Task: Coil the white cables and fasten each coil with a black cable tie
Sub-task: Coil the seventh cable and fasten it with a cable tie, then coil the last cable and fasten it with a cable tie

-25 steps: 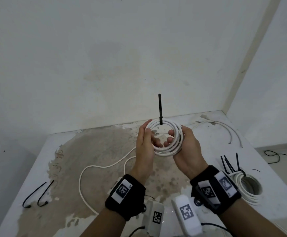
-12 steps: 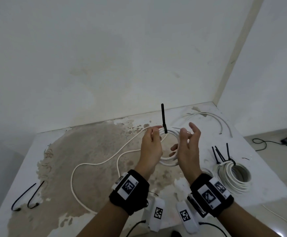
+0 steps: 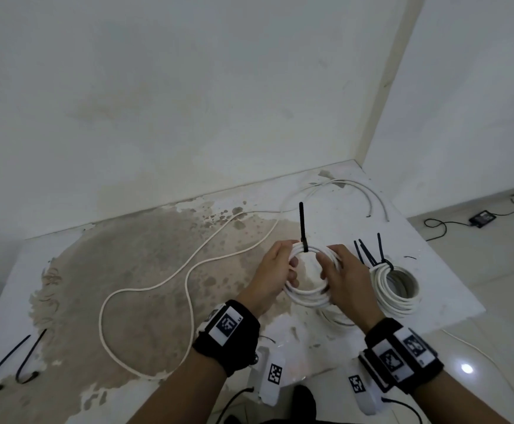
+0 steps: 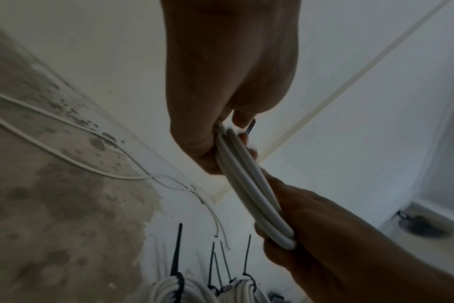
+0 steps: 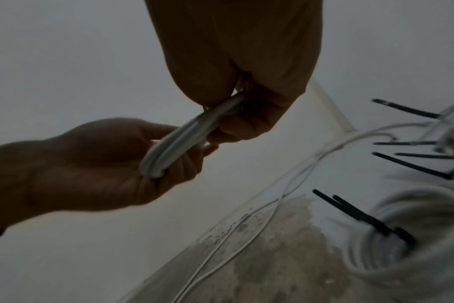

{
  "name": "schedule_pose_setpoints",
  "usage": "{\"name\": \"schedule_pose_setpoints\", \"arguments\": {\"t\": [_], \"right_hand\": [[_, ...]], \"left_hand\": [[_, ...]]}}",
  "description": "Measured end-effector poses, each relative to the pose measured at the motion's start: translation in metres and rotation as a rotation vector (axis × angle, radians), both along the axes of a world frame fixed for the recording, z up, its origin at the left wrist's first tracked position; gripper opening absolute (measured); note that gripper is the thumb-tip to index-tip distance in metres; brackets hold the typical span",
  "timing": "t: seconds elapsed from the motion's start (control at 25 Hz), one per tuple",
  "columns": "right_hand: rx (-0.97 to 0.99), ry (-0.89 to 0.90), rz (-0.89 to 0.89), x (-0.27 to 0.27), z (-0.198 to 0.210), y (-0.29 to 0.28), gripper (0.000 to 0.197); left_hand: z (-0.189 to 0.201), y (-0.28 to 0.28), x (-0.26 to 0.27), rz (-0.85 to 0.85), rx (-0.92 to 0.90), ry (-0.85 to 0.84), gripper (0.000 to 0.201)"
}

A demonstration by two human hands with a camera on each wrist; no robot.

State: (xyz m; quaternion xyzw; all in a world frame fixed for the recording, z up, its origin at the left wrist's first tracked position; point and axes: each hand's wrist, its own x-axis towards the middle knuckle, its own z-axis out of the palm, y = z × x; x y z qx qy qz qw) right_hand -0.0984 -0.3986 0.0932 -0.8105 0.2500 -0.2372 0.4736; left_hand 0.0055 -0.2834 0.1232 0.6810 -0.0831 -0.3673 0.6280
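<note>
Left hand (image 4: 231, 82) and right hand (image 4: 324, 235) gripping white cable coil (image 4: 249, 182), tied coils (image 4: 202, 291) on stained table (image 4: 52, 205) below

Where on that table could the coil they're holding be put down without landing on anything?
Bare stained tabletop lies between the loose white cable and the spare black ties at the left edge. The right side is crowded: the finished coils sit there, close beside the right hand.
</note>
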Motion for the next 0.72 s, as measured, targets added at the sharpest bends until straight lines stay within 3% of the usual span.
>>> {"name": "schedule_pose_setpoints", "arguments": {"t": [0.12, 0.28, 0.44, 0.6, 0.72], "right_hand": [[-0.036, 0.149, -0.12, -0.024, -0.03, -0.036, 0.015], [-0.196, 0.387, -0.157, -0.047, -0.084, -0.063, 0.026], [-0.523, 0.662, -0.11, -0.046, -0.102, -0.058, 0.034], [-0.755, 0.617, -0.032, -0.048, -0.095, -0.048, 0.053], [-0.868, 0.594, -0.006, -0.047, -0.087, -0.045, 0.051]], "left_hand": [[-0.023, 0.003, 0.004, -0.208, 0.236, -0.132, 0.042], [-0.045, 0.017, 0.008, -0.216, 0.256, -0.011, 0.032], [-0.059, 0.022, 0.009, -0.248, 0.322, 0.013, 0.03], [-0.067, 0.029, 0.015, -0.207, 0.353, 0.035, 0.029], [-0.079, 0.04, 0.019, -0.179, 0.385, 0.048, 0.028]]}}
